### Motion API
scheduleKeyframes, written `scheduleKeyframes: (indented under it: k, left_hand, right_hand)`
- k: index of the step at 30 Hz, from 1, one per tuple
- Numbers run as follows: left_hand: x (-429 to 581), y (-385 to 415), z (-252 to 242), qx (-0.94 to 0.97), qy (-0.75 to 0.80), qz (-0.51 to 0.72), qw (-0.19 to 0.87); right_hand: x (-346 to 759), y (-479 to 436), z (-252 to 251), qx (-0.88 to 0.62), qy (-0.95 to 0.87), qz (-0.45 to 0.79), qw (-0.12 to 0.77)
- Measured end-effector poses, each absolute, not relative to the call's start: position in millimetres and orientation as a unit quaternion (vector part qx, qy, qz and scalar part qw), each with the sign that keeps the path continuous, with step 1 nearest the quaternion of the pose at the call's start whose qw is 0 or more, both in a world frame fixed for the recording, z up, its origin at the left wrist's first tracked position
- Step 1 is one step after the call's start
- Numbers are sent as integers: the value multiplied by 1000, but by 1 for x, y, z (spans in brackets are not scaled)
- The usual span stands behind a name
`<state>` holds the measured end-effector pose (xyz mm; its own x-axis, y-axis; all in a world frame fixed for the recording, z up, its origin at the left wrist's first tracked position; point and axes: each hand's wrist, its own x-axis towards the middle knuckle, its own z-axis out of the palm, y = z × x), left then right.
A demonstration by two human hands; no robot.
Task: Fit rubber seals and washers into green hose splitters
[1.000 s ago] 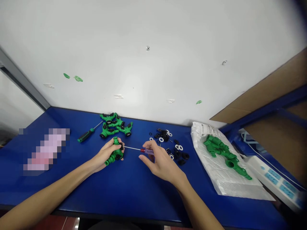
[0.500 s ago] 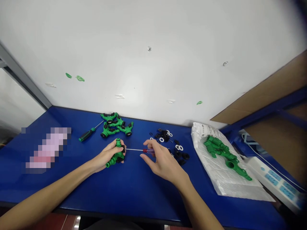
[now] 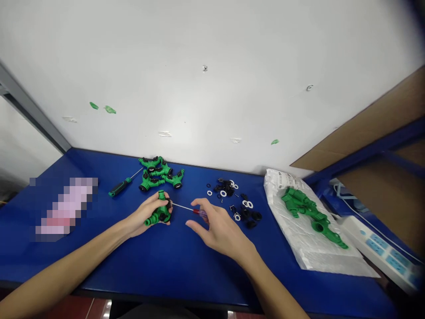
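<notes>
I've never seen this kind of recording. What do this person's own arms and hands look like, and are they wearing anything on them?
The left arm and right arm are slim and bare, with no sleeve in view. The left hand and right hand wear no gloves, and no ring, watch or bracelet shows.

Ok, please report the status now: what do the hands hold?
Left hand holds green plastic hose splitter. Right hand pinches red-handled screwdriver, tip at splitter. Black and white washers beyond right hand.
</notes>
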<state>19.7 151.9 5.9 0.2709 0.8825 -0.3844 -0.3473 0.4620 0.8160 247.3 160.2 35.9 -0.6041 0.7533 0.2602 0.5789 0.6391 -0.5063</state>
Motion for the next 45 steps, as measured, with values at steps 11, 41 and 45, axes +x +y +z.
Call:
scheduleKeyframes:
  k: [11, 41, 45]
  left_hand:
    - [17, 154, 10, 295, 436, 369, 766]
    - [6, 162, 7, 183, 383, 451, 785]
    - [11, 161, 5, 97, 366, 504, 777]
  right_hand:
    - [248, 162, 34, -305, -917, 102, 234]
    - [260, 188, 21, -518, -824, 132, 191]
    - [254, 189, 0, -551, -812, 79, 179]
